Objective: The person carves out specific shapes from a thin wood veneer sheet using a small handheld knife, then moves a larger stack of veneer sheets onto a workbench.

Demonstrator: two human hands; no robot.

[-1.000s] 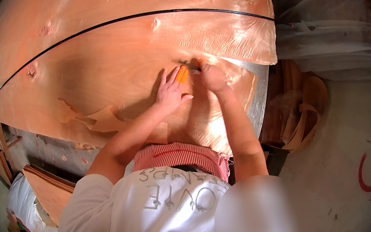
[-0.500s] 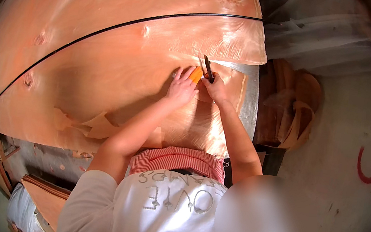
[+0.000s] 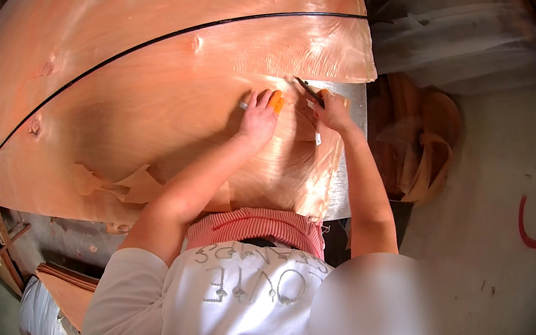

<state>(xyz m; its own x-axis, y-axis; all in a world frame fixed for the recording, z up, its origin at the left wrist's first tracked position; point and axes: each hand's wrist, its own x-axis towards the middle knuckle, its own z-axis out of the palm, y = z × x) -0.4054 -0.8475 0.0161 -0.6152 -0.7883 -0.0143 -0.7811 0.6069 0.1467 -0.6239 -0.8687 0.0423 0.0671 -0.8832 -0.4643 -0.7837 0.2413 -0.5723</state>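
Observation:
A broad sheet of thin wood veneer (image 3: 153, 102) lies before me, with wrinkles and knots. My left hand (image 3: 259, 121) rests flat on it, fingers stretched out, an orange covering (image 3: 276, 101) around part of them. To its right, my right hand (image 3: 333, 113) is closed around a dark, slender knife (image 3: 307, 90), its tip pointing away and left, close to the sheet. A small white strip (image 3: 318, 138) lies on the veneer below the right hand. Part of the knife's handle is hidden by my fingers.
A black cord (image 3: 184, 34) arcs across the veneer. Along the right edge shows a silvery metal surface (image 3: 344, 179). Curled veneer scraps (image 3: 434, 147) lie beyond it. At the lower left are stacked sheets (image 3: 66, 290) and a white sack (image 3: 41, 314).
My right hand has moved right, away from my left hand, and the knife has tilted to lie more sideways. The left hand has shifted slightly left in the view. White strip now shows.

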